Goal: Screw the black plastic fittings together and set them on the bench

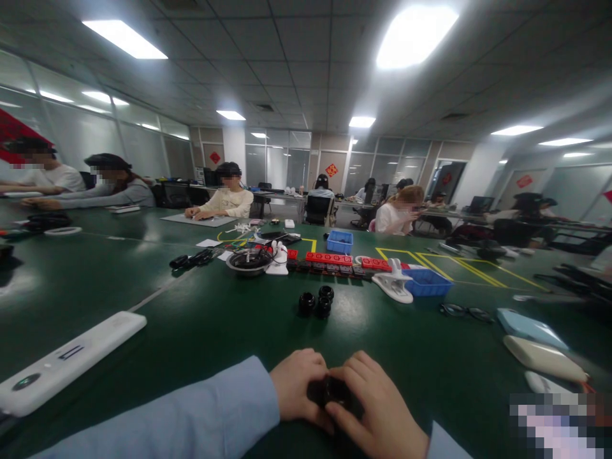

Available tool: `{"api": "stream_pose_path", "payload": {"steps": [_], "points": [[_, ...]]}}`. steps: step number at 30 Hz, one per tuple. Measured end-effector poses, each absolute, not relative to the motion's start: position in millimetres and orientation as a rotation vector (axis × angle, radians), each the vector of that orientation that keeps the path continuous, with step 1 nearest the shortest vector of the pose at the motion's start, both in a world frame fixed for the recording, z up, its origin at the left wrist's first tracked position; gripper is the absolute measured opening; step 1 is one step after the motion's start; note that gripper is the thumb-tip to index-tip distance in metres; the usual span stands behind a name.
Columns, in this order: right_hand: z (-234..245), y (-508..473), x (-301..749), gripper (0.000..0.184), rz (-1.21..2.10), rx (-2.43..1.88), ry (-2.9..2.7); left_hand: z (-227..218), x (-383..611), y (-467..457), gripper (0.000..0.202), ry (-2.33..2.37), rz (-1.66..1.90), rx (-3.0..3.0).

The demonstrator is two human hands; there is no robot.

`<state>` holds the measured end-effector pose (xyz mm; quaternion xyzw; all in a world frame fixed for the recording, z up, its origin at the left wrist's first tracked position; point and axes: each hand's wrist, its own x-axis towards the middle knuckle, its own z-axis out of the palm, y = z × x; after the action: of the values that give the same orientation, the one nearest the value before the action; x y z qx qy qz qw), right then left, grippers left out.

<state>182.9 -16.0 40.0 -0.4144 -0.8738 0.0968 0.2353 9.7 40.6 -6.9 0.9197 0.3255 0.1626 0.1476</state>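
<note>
Holding a dark round piece (pixel 337 390) between them, the person's left hand (pixel 299 386) and right hand (pixel 370 401) meet at the near middle of the green worktop (pixel 229 338). The right thumb and fingers curl round the piece and the left fingers close on its other side, though much of the grip is hidden. Just beyond, at least three black pieces (pixel 306 303) of similar look stand in a tight cluster, with neither hand on them. The handling seems unfinished, since the held piece is in the grasp and apart from that group; whether the clustered ones are done or waiting cannot be told. Farther off lie a red-topped row (pixel 329 258) and, to its right, a white clip (pixel 394 284) beside a blue bin (pixel 428 280). A white device (pixel 71 363) lies at the near left, glasses (pixel 466 312) at the right.
</note>
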Motion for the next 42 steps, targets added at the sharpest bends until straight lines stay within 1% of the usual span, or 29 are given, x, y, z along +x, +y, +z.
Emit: {"api": "stream_pose_path", "payload": {"steps": [15,25,30,35,42], "points": [[40.1,-14.8,183.6,0.022,0.227,-1.142,-2.422,-14.2,11.3,44.4,0.052,0.925,0.451,2.763],[39.6,-15.4,182.9,0.02,0.268,-1.162,-2.406,-7.6,10.7,42.3,0.054,0.927,0.449,2.75],[39.0,-15.2,183.3,0.03,0.277,-1.124,-2.435,-12.0,10.2,43.6,0.051,0.904,0.444,2.774],[40.5,-14.9,184.0,0.025,0.282,-1.119,-2.475,-15.9,9.7,44.6,0.05,0.899,0.432,2.783],[41.9,-16.2,182.9,0.026,0.294,-1.181,-2.476,-7.1,11.2,40.9,0.049,0.945,0.372,2.769]]}}
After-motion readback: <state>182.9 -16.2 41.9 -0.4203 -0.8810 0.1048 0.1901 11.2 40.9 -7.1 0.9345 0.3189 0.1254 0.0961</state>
